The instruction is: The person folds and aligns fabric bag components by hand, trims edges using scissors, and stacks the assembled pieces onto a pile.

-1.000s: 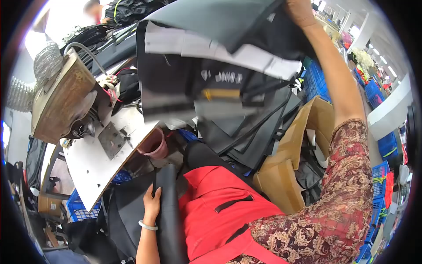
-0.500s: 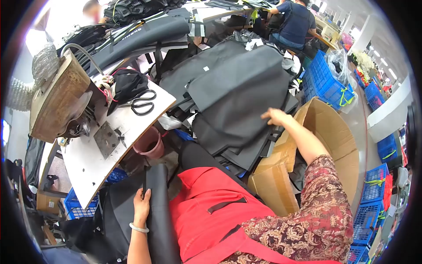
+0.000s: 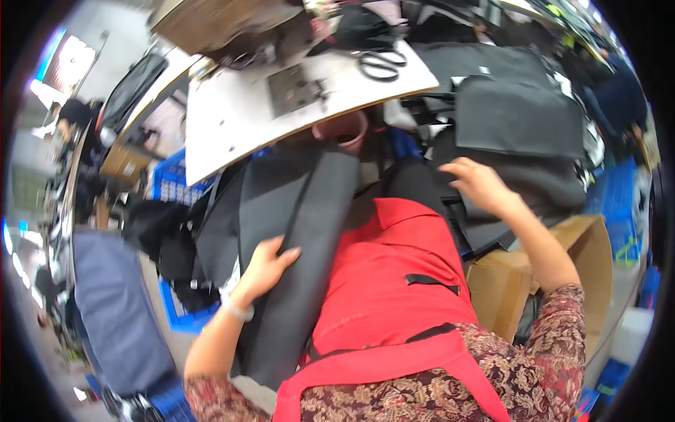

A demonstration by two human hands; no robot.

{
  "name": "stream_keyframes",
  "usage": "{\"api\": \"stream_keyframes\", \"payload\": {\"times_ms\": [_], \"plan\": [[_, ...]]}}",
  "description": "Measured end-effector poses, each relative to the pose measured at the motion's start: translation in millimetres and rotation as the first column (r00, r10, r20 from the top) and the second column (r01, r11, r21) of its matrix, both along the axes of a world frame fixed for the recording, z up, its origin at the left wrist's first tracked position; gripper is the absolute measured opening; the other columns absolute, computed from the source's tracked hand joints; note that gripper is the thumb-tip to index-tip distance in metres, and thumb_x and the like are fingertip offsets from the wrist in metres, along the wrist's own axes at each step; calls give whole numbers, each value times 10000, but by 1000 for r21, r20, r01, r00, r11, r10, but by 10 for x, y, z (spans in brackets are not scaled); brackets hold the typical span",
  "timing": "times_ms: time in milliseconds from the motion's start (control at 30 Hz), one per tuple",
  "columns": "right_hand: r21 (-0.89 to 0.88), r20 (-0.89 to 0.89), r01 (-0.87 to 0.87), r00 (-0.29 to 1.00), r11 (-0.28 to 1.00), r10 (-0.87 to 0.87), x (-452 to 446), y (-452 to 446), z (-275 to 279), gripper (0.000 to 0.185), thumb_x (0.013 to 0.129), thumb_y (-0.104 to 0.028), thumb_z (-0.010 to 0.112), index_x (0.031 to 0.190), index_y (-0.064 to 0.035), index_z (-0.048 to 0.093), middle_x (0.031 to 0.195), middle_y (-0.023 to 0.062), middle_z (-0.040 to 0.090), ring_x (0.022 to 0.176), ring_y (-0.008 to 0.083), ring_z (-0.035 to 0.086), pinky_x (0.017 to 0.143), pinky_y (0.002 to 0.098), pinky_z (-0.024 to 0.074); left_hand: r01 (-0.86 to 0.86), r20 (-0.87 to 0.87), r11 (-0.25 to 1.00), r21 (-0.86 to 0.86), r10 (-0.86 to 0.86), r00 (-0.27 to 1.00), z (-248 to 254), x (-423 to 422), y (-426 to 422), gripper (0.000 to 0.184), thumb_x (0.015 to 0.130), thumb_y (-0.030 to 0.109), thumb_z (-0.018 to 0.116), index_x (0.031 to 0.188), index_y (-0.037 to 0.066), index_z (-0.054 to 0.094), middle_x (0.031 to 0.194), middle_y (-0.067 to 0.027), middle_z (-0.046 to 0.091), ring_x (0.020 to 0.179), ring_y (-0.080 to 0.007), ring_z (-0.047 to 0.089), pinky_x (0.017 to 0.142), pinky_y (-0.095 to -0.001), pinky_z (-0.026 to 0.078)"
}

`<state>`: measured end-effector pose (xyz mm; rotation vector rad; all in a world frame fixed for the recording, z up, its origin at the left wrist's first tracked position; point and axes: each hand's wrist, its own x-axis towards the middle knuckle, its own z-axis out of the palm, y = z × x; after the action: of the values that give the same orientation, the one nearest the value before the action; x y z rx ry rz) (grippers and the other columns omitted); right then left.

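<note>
My left hand [image 3: 266, 269], with a pale bracelet at the wrist, lies on folded dark grey sheet material [image 3: 302, 211] draped beside my red apron [image 3: 397, 281]. Its thumb is spread from the other fingers, some of which are hidden against the fold. Over my lap, to the right, my right hand [image 3: 478, 184] is raised with fingers apart and nothing in it. Beyond that hand lies a pile of dark grey sheets [image 3: 520, 119]. Black-handled scissors [image 3: 382, 66] rest on the white table [image 3: 242, 133].
A pink bucket [image 3: 342, 131] stands under the table edge. The open cardboard box [image 3: 498, 287] is at my right, near a blue crate [image 3: 610, 200]. Another blue crate [image 3: 176, 184] stands left, above a blue-grey padded surface [image 3: 119, 309]. A person in dark clothing [image 3: 615, 91] is at the upper right.
The raised sheet seen earlier came down onto the pile, and my right hand let go and moved back toward my lap. The view has since swung left and down.
</note>
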<state>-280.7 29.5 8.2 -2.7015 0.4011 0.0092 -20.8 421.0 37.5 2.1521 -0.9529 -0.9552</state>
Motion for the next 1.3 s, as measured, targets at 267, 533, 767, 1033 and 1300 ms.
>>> {"api": "stream_keyframes", "payload": {"times_ms": [267,533,767,1033,1300], "plan": [[357,241,-536,844,765,479,1783,1945,-210,510,828,-143,684,1311,-190,525,1120,99,600,990,326,635,816,412,526,35,-73,999,-11,-36,997,-454,80,-164,282,910,222,641,987,-50,651,810,-117,677,768,-166,621,685,-343,504],[528,127,-270,963,805,239,1842,1169,-1146,160,794,-164,701,935,-89,691,979,61,655,1004,288,600,863,377,479,379,37,917,127,-386,922,915,-188,710,427,861,388,704,763,-23,640,729,-179,624,762,-373,594,751,-424,472],[303,68,-539,835,786,546,1880,1032,-429,366,745,-235,772,1084,-115,703,1198,76,652,1195,301,510,1042,422,394,481,69,871,-101,-476,877,1166,135,449,258,824,253,739,816,2,681,773,-140,641,850,-328,594,882,-380,421],[823,282,-374,922,427,265,1837,1611,976,193,938,-194,642,980,-6,646,818,-18,605,821,60,524,755,247,445,219,261,818,-533,-87,962,1117,472,-307,180,859,78,686,1015,-12,670,979,-87,651,932,-198,611,844,-309,477],[843,289,-314,949,438,123,1806,1385,853,159,928,-181,668,931,-22,657,797,-37,600,793,40,518,728,231,438,311,453,829,-464,-81,888,766,289,-353,324,867,104,678,1186,49,655,1218,-124,626,1095,-336,588,942,-397,462]]}}
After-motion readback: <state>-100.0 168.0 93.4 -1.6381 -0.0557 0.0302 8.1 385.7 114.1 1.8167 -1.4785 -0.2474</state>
